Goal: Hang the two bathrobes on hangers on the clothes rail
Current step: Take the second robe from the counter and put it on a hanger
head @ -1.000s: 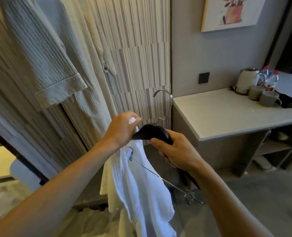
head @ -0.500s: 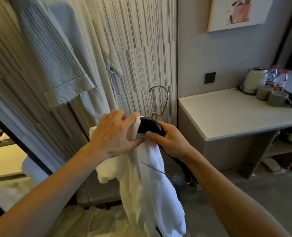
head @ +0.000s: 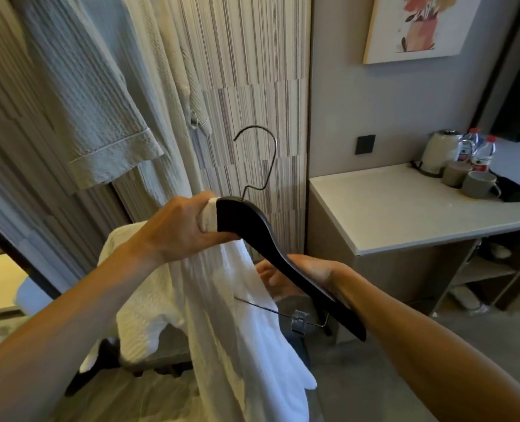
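A white bathrobe [head: 222, 315] drapes over the left half of a black hanger [head: 246, 223] with a metal hook and a clip bar. My left hand [head: 179, 229] clutches the robe's collar against the hanger's top, beside the hook. My right hand [head: 298, 275] sits palm up under the hanger's bare right arm, fingers apart, touching it from below. The hanger's left tip pokes out below the robe. A second, pale bathrobe [head: 100, 95] hangs at the upper left; its hanger and the clothes rail are out of view.
A striped wall panel [head: 252, 71] stands behind the hook. To the right is a white counter [head: 405, 214] with a kettle [head: 438, 150], two bottles and two mugs [head: 478, 184]. Open shelves lie under the counter. A painting hangs above.
The hanger has risen and tilted, its hook now upright. My right hand slid from the hanger's top down under its right arm. More of the robe now lies over the left side.
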Action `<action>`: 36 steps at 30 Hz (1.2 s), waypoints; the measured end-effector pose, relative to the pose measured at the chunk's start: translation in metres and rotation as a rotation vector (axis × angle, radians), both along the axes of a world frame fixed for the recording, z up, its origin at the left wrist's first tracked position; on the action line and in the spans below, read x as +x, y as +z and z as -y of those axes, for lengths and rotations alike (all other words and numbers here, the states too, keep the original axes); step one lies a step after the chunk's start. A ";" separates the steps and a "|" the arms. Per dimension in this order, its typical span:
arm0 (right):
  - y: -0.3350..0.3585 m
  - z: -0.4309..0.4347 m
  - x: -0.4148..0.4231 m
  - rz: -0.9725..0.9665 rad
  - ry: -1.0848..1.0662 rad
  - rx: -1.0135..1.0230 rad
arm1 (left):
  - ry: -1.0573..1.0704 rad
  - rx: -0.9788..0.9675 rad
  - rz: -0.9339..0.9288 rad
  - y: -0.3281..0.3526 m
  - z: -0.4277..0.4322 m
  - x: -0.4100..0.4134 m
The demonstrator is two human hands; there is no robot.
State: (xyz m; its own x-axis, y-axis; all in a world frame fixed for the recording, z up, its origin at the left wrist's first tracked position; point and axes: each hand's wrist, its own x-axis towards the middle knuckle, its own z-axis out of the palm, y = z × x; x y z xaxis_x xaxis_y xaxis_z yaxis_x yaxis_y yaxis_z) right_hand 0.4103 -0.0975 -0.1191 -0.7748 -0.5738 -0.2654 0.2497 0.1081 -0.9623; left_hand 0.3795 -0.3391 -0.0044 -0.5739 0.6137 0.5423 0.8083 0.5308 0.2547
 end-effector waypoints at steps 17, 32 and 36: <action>-0.010 -0.027 -0.022 -0.541 -0.373 0.575 | 0.173 -0.064 -0.162 -0.003 0.054 -0.023; 0.057 -0.036 -0.052 -0.567 -0.581 0.712 | 0.447 -0.279 -0.201 -0.024 0.065 -0.037; 0.085 -0.004 -0.047 -0.477 -0.611 0.547 | 0.589 -0.226 -0.047 -0.029 0.043 -0.035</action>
